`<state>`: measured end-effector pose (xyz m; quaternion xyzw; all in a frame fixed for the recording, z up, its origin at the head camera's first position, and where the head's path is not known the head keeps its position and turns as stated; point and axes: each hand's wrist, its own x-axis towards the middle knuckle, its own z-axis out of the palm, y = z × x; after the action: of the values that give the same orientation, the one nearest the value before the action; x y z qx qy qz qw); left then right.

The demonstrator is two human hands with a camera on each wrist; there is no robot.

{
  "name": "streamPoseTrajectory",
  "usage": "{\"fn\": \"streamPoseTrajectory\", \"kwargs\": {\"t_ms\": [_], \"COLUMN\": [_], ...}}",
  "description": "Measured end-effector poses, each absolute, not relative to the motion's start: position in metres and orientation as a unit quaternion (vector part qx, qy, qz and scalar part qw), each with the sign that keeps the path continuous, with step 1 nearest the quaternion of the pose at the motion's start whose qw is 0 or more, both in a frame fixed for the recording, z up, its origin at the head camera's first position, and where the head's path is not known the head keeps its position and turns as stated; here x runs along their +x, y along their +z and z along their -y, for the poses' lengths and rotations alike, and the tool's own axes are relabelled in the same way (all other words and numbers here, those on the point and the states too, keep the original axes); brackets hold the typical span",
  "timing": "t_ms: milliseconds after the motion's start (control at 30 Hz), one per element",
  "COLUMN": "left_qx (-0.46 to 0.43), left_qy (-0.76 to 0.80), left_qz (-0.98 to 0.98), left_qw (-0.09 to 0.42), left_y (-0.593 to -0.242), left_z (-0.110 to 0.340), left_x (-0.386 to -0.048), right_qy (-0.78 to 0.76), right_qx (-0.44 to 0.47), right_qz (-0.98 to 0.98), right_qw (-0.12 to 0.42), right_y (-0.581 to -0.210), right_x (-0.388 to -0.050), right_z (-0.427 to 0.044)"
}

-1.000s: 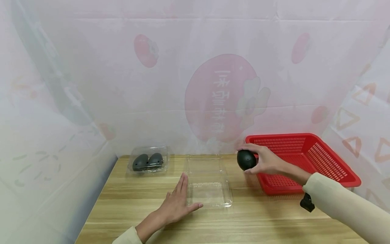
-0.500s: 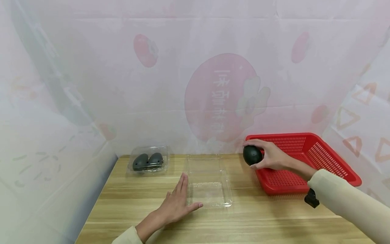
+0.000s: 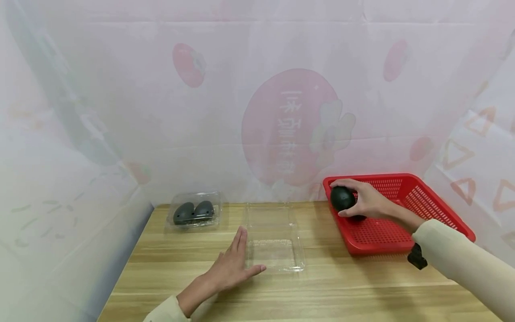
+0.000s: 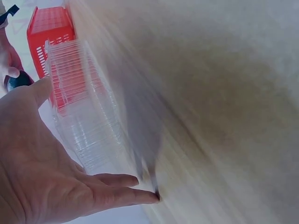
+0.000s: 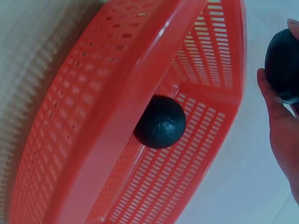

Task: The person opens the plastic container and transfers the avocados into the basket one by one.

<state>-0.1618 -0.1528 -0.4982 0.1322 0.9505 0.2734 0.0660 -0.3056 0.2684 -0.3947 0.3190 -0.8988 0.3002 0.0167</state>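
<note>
In the head view my right hand [image 3: 368, 201] holds a dark green avocado [image 3: 342, 198] between thumb and fingers, above the left part of a red plastic basket [image 3: 382, 249]. A second avocado [image 5: 161, 122] lies inside the basket in the right wrist view; the held one mostly hides it from the head camera. My left hand [image 3: 229, 268] is spread with straight fingers at the left side of a clear plastic clamshell box [image 3: 295, 250], which stands with its lid folded back and nothing in it. The thumb lies by the box's near left corner.
Farther left, a closed clear clamshell box [image 3: 217, 199] contains two avocados [image 3: 204, 210]. Everything stands on a wood-grain table [image 3: 281, 295]. A printed pale cloth [image 3: 209, 134] hangs behind the table and along both sides.
My right hand has moved right with the avocado, from beside the basket's left rim to above its inside. My left hand stays where it was.
</note>
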Motion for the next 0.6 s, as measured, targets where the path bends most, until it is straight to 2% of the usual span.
{"fn": "streamPoseTrajectory", "kwargs": {"t_ms": [267, 600], "left_qx": [0.140, 0.147], "left_qy": [0.294, 0.258], "left_qz": [-0.943, -0.954], "left_qw": [0.074, 0.046], "left_y": [-0.494, -0.491], "left_z": [0.154, 0.152], "left_x": [-0.161, -0.162], "right_qy": [0.298, 0.292], "right_qx": [0.304, 0.287], "right_qz": [0.905, 0.912], "right_qw": [0.013, 0.016], "right_y": [-0.395, -0.393], "right_x": [-0.309, -0.311], "right_z": [-0.278, -0.293]}}
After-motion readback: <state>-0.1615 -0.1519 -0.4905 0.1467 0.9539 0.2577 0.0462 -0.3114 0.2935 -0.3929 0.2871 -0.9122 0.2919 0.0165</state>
